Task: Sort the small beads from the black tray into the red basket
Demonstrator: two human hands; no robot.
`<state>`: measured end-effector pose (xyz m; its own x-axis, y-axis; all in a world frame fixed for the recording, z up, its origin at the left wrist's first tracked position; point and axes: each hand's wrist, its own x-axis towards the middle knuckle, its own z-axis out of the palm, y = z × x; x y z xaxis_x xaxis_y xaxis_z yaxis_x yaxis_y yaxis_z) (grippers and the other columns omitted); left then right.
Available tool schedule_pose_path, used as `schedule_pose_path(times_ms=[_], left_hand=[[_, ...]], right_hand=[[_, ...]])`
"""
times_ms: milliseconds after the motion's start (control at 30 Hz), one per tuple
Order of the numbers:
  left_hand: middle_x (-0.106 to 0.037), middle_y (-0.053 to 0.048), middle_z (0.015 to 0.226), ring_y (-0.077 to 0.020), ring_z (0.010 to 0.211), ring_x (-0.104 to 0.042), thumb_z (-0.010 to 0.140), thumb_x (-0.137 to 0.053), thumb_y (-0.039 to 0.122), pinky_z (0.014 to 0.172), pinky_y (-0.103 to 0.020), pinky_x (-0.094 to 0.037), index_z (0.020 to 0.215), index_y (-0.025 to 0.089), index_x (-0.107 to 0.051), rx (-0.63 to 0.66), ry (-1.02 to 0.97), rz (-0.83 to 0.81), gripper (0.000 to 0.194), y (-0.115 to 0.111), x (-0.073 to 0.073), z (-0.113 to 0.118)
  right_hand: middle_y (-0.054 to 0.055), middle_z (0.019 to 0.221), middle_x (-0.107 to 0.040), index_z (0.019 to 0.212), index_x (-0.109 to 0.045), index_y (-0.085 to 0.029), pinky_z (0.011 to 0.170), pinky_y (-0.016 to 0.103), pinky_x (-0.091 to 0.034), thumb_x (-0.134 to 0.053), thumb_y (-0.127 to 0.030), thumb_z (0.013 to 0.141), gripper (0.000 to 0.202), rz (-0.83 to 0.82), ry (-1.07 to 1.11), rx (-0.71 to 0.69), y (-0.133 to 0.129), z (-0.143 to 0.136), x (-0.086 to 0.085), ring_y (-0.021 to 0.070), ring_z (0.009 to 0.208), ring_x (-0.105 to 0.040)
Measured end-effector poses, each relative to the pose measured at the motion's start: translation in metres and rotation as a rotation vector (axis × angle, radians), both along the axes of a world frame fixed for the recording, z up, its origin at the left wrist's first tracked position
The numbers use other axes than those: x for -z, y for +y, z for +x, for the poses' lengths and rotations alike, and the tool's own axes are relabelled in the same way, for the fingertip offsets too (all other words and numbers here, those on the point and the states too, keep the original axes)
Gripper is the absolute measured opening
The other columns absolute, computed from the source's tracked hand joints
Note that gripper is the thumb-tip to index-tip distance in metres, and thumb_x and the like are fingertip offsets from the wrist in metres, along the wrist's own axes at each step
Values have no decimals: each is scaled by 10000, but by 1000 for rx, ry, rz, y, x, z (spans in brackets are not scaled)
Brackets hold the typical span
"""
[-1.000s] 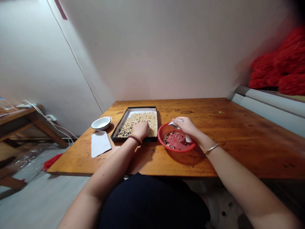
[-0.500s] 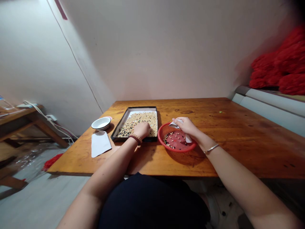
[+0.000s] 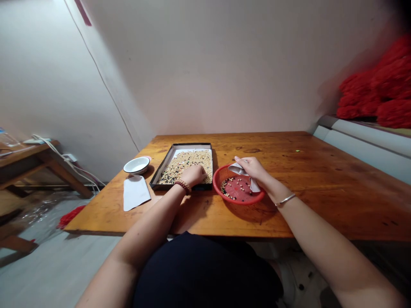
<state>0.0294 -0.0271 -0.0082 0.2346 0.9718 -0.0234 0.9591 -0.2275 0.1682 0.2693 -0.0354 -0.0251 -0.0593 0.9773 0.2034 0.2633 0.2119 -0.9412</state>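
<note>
My left hand [image 3: 193, 174] rests on the beans [image 3: 195, 158] in a shallow black-edged tray [image 3: 164, 166], near its front right corner. Its fingers are curled down, and whatever they pinch is too small to make out. My right hand [image 3: 252, 167] grips a folded piece of white paper [image 3: 236, 169] above the right side of a red plastic basket [image 3: 221, 171]. Part of the paper hangs down inside the basket. Pale and dark beans [image 3: 230, 196] lie scattered on the basket's bottom, mostly toward its left side.
A white bowl with a dark rim [image 3: 136, 165] and a white paper sheet [image 3: 136, 193] are on the left of the wooden table [image 3: 289, 171]. Red bundles [image 3: 382, 85] are piled at the far right. A side table [image 3: 28, 156] with cables stands left.
My left hand has shifted slightly to the right over the beans. My right hand has moved a little, and the paper in it sits at a slightly different angle.
</note>
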Motion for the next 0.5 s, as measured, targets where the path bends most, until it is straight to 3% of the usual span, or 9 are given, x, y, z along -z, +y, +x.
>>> schedule_pose_path(times_ms=[200, 500], left_hand=[[-709, -95, 958, -264, 872, -651, 783, -555, 386, 739, -346, -495, 940, 222, -707, -16, 74, 73, 273, -3, -6, 1], [-707, -99, 815, -238, 745, -651, 768, -569, 298, 667, -315, -471, 775, 193, -714, -45, 62, 5, 179, -3, -9, -2]], right_hand=[[-20, 461, -439, 546, -518, -165, 426, 232, -244, -557, -770, 664, 617, -33, 38, 22, -2, 0, -3, 84, 428, -364], [-20, 466, -432, 579, -556, -159, 420, 235, -250, -560, -742, 691, 593, -18, 23, 15, 0, 1, -1, 88, 439, -353]])
